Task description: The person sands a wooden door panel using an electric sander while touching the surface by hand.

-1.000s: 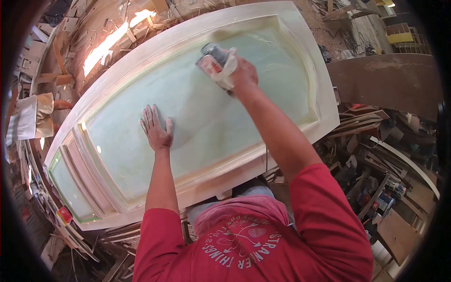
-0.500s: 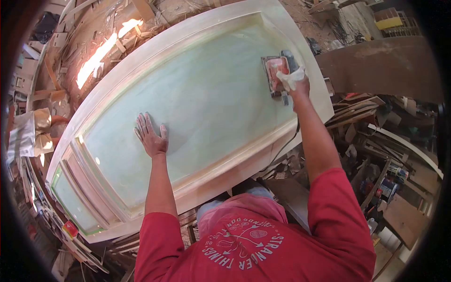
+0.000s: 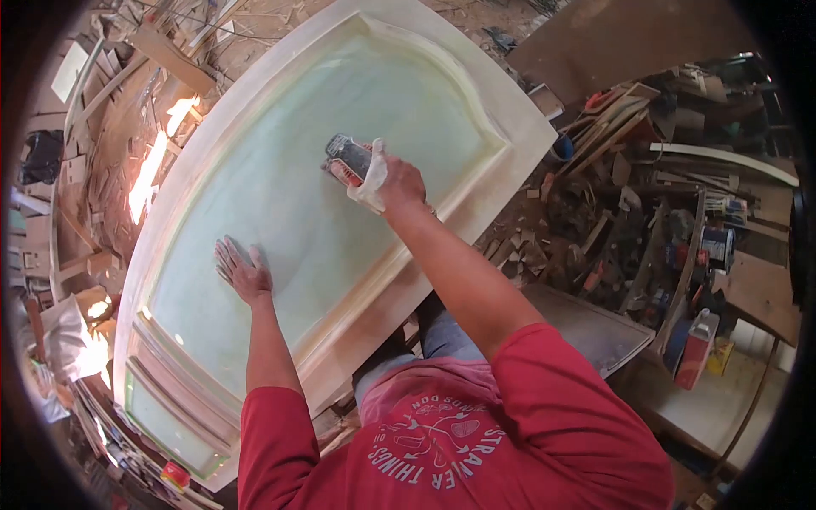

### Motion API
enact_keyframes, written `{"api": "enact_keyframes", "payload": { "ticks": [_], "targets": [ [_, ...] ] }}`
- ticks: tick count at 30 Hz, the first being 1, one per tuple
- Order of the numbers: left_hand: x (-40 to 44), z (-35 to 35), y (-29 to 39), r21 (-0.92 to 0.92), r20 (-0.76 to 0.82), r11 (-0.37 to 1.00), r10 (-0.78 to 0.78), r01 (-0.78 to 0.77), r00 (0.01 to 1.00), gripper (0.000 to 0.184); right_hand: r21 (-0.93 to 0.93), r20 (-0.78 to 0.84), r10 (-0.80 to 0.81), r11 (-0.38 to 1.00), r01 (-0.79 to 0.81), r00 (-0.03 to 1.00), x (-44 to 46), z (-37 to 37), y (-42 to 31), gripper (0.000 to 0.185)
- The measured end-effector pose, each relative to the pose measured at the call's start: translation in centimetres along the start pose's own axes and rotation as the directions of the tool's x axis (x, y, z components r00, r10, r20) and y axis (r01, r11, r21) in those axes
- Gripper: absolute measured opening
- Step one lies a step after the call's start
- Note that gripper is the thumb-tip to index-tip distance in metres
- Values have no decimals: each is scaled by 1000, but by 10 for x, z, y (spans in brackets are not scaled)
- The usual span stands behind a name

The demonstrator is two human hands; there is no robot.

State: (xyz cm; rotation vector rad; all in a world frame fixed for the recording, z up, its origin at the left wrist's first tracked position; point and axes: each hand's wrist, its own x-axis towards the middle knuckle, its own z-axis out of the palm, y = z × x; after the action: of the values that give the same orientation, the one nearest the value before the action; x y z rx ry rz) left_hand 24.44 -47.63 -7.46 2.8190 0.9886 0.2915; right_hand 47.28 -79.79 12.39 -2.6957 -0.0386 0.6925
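Note:
A large pale panel (image 3: 340, 255) with a greenish recessed face and a raised, moulded frame lies under both hands. My left hand (image 3: 245, 270) rests flat on the greenish face, fingers spread and dusty. Farther right and up, my right hand (image 3: 399, 183) is wrapped round a red and dark power sander (image 3: 350, 161), with a whitish cloth or bag between hand and tool. The sander sits on the middle of the panel; its underside is hidden.
Scrap wood (image 3: 612, 127) is heaped at the right, near a brown board (image 3: 629, 42). A red bottle (image 3: 697, 347) stands at the lower right. A grey flat sheet (image 3: 586, 327) lies right of my legs. Wood debris covers the floor beyond the panel.
The sander in my right hand went to the panel's right end, then came back left to its middle. My left hand stays on the panel. The view has turned.

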Motion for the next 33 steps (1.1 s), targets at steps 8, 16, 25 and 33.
{"api": "enact_keyframes", "payload": {
  "ticks": [8, 16, 25, 33],
  "targets": [
    [-36, 27, 81, 34, -24, 999, -18, 19, 1000, 95, 100, -190, 155, 985, -139, 969, 12, -28, 56, 79],
    [-30, 36, 279, -113, 180, 988, 129, -110, 975, 106, 68, -254, 204, 979, -193, 945, 62, -63, 107, 94],
    [1, 42, 342, -6, 237, 992, 123, -125, 964, 109, 134, -169, 98, 988, -76, 981, 129, -101, 90, 94],
    [2, 55, 336, 36, 200, 990, 130, -140, 971, 111, 75, -1, -203, 976, 203, 979, 165, -117, 103, 88]
  ]
}}
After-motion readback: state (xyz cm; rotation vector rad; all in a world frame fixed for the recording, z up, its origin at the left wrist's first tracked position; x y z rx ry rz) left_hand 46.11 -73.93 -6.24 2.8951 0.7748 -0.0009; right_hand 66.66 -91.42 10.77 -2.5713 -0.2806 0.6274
